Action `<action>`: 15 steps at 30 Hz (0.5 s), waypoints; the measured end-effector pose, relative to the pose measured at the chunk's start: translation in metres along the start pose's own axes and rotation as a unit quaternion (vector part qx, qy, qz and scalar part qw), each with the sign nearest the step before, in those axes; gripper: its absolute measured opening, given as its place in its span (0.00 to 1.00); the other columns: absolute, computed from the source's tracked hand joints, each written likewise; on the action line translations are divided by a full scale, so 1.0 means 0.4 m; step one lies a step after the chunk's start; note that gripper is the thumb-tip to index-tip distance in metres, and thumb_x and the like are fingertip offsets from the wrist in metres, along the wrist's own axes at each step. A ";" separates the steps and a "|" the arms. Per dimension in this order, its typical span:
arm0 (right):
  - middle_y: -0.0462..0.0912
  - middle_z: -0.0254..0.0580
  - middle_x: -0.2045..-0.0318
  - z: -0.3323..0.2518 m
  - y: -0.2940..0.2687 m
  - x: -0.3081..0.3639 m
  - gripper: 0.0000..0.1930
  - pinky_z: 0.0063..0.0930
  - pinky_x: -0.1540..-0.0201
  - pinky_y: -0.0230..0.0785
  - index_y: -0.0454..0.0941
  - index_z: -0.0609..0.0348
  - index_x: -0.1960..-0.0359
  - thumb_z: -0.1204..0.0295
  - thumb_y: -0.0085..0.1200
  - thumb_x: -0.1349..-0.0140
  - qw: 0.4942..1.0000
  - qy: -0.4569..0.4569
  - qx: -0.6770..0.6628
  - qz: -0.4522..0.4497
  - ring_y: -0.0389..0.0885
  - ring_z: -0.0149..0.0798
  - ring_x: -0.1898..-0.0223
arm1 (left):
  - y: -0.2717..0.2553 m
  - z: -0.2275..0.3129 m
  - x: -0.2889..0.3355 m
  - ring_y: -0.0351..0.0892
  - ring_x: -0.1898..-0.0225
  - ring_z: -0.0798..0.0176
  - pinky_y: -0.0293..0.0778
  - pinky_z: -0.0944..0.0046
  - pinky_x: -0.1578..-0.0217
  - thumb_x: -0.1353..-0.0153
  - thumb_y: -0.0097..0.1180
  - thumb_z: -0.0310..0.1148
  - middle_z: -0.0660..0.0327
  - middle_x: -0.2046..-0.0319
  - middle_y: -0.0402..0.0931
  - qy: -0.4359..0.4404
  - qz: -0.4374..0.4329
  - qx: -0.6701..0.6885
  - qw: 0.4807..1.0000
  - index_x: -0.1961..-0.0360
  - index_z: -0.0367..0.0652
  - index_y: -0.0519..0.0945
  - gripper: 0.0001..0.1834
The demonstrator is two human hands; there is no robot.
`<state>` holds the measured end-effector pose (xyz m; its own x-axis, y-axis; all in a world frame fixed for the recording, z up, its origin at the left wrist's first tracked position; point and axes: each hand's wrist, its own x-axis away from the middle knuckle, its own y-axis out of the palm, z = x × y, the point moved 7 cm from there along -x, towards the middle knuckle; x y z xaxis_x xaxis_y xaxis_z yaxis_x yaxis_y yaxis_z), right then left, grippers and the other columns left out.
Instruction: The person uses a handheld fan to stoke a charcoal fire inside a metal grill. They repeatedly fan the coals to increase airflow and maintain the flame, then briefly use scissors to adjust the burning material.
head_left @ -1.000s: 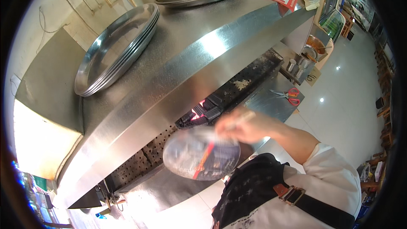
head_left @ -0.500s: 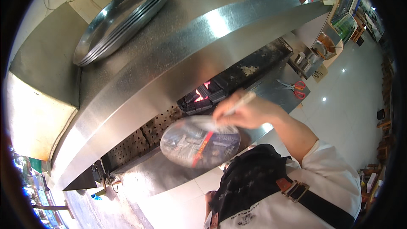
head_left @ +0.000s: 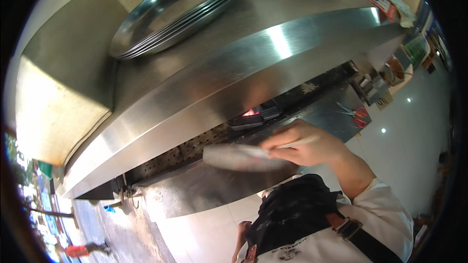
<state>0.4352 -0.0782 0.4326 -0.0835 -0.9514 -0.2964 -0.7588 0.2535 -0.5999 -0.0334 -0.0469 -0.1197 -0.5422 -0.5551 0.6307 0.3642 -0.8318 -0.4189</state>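
Fan in the right hand, its thin, pale blade blurred and nearly edge-on, hangs over the near edge of the perforated metal trough, just nearer than the dark charcoal blocks with their red glow. The right hand grips it, fingers and thumb closed around the slim handle, whose pale end pokes out to the right of the fingers. Of the left hand only a little shows beside the left edge of the black apron, too little to tell whether its fingers are curled or spread.

The fan looks very light, and its blade is probably stiff enough to keep its shape yet springy, likely to bend or crease if pinched hard. Air drag should count for more than weight. The handle seems the place to hold, close to where it meets the blade; a sweaty or greasy palm might let so slim a stick twist. The blade's far edge wants keeping clear of the glowing charcoal, since thin material could scorch.
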 end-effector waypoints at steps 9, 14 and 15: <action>0.87 0.48 0.70 0.011 0.043 -0.013 0.08 0.40 0.66 0.76 0.87 0.59 0.59 0.72 0.64 0.38 0.998 0.053 -0.036 -0.017 0.87 0.47 0.69 | 0.044 -0.068 0.001 0.84 0.74 0.58 0.82 0.58 0.74 0.35 0.55 0.33 0.52 0.69 0.86 -0.230 0.022 0.262 0.937 0.57 0.36 0.83 0.12; 0.82 0.58 0.74 0.076 -0.046 0.035 0.10 0.37 0.68 0.74 0.83 0.66 0.53 0.75 0.58 0.32 0.936 0.233 0.192 0.182 0.85 0.54 0.69 | 0.045 -0.065 -0.031 0.86 0.72 0.53 0.81 0.53 0.72 0.36 0.55 0.37 0.48 0.71 0.86 -0.212 0.005 0.194 0.958 0.60 0.34 0.85 0.15; 0.83 0.56 0.73 0.018 -0.038 0.003 0.09 0.35 0.67 0.74 0.84 0.66 0.54 0.76 0.59 0.33 0.973 0.126 0.162 0.101 0.85 0.51 0.70 | 0.064 -0.074 -0.026 0.86 0.70 0.49 0.82 0.51 0.70 0.36 0.55 0.38 0.45 0.71 0.86 -0.202 0.001 0.173 0.964 0.63 0.33 0.85 0.16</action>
<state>0.4513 -0.0820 0.4359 -0.3974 -0.8784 -0.2654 -0.4702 0.4433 -0.7632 -0.0410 -0.0624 -0.1562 -0.2282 -0.4519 0.8624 0.6341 -0.7411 -0.2206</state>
